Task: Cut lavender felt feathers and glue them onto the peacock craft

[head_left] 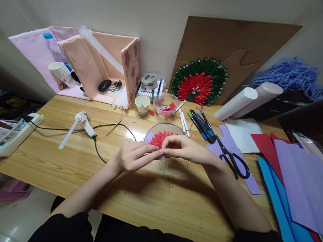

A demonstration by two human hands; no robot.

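Note:
A flower of red and purple paper petals (160, 138) lies on a round clear disc (169, 126) at the middle of the table, partly covered by my hands. My left hand (137, 157) reaches over its near left side, palm down, fingers together and tips closed at the near edge. From the right, my right hand (188, 148) pinches thumb and index finger at the same spot, touching the left fingertips. Whatever sits between the fingertips is too small and hidden to name. Green specks are scattered on the wood just below.
A glue gun (86, 125) with its cord lies left, near a power strip (19, 135). Black scissors (232, 161) rest on purple paper at right. Behind are a paper cup (142, 105), a clear bowl (166, 106), markers (201, 125) and a green-red petal fan (199, 81) against cardboard.

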